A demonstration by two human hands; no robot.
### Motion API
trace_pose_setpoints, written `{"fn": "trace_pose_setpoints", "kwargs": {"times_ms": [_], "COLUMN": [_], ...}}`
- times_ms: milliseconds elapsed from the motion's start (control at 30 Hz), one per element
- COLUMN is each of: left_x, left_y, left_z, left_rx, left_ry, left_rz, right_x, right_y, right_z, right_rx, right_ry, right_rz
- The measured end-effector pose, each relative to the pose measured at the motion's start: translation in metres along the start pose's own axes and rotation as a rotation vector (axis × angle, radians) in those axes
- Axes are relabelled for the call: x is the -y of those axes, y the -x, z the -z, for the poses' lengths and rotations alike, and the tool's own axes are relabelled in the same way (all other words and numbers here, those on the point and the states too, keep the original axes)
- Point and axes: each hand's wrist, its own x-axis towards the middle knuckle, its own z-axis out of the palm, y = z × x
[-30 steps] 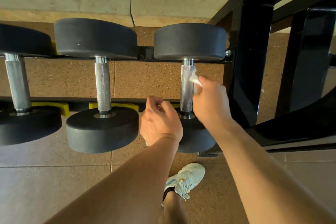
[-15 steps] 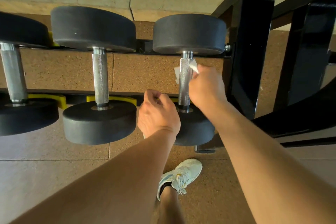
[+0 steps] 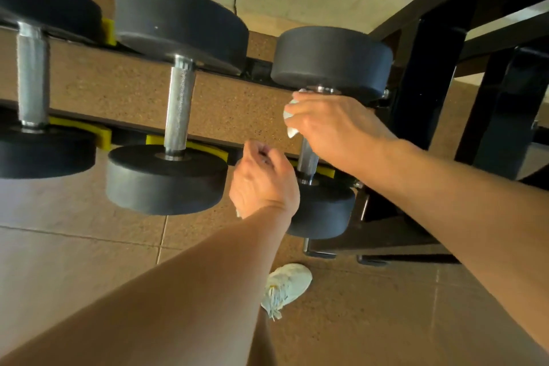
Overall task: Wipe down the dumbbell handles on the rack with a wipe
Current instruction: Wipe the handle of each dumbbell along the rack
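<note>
1. Cork-brown gym flooring and pale wall blocks lie behind a black dumbbell rack (image 3: 427, 74) with yellow saddle pads (image 3: 102, 137), seen from above.
2. Three dumbbells rest across the rack rails: a left one (image 3: 31, 80), a middle one (image 3: 179, 107) and a right one (image 3: 329, 59) next to the rack upright.
3. On the right dumbbell, the right hand (image 3: 332, 125) is wrapped round the top of the handle just under the far weight head, fingers curled and clamping a white wipe (image 3: 291, 120) against the metal.
4. Only the lower stretch of that handle (image 3: 307, 159) shows below the hand.
5. Nearer the camera, the left hand (image 3: 263, 181) hovers beside it with fingers curled; a white scrap peeks out under it, but whether it grips that I cannot tell.
6. Judged from this, wiping is under way on the rightmost handle; the bare knurled handles of the middle and left dumbbells give no sign either way, so they likely remain.
7. A pale sneaker (image 3: 286, 285) stands on the floor below.
</note>
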Motion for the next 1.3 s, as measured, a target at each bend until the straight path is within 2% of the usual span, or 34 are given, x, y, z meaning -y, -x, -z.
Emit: {"fn": "trace_pose_setpoints", "kwargs": {"times_ms": [33, 100, 167, 267, 333, 367, 433, 467, 567, 733, 833, 900, 967, 1100, 1200, 1233, 1300], "left_x": [0.001, 0.002, 0.004, 0.006, 0.007, 0.007, 0.007, 0.007, 0.009, 0.007, 0.009, 0.009, 0.008, 0.007, 0.008, 0.008, 0.008], "left_y": [0.000, -0.001, -0.001, -0.001, 0.000, 0.000, 0.001, 0.001, 0.001, 0.001, 0.001, 0.000, 0.001, 0.001, 0.000, 0.000, 0.000], "left_z": [0.000, 0.000, 0.000, 0.001, 0.000, 0.000, -0.001, -0.001, -0.001, 0.001, 0.000, -0.001, -0.001, 0.000, 0.001, 0.000, 0.000], "left_rx": [0.002, 0.008, 0.006, -0.007, -0.029, -0.038, -0.045, -0.047, -0.058, -0.042, -0.034, -0.020, -0.025, -0.037, -0.035, -0.031, -0.025], "left_ry": [0.005, 0.007, 0.010, 0.033, 0.060, 0.076, 0.104, 0.117, 0.141, 0.163, 0.170, 0.165, 0.160, 0.154, 0.151, 0.152, 0.155], "left_rz": [-0.001, -0.007, -0.015, -0.029, -0.046, -0.052, -0.044, -0.039, -0.037, -0.042, -0.030, -0.020, -0.020, -0.031, -0.030, -0.026, -0.021], "right_x": [-0.006, -0.011, 0.004, 0.038, 0.031, 0.023, 0.009, 0.002, -0.012, 0.017, 0.005, -0.014, -0.028, -0.004, 0.019, 0.016, 0.000], "right_y": [-0.005, -0.006, 0.004, 0.024, 0.018, 0.012, 0.001, -0.003, -0.001, 0.043, 0.038, 0.020, 0.011, 0.031, 0.044, 0.037, 0.017], "right_z": [-0.003, -0.006, -0.008, -0.017, -0.005, 0.004, 0.018, 0.019, 0.004, -0.026, -0.013, -0.002, -0.003, -0.023, -0.031, -0.021, -0.009], "right_rx": [0.055, 0.066, 0.146, 0.286, 0.203, 0.072, -0.195, -0.215, 0.038, 0.180, 0.090, -0.067, -0.160, 0.031, 0.125, 0.118, -0.022], "right_ry": [0.055, 0.071, 0.097, -0.020, -0.217, -0.293, -0.186, -0.073, 0.155, -0.004, -0.095, -0.007, 0.090, -0.010, -0.219, -0.224, -0.186], "right_rz": [0.000, 0.004, 0.061, 0.080, -0.045, -0.107, -0.125, -0.066, 0.140, 0.147, 0.123, 0.105, 0.193, 0.081, 0.174, 0.164, 0.099]}}
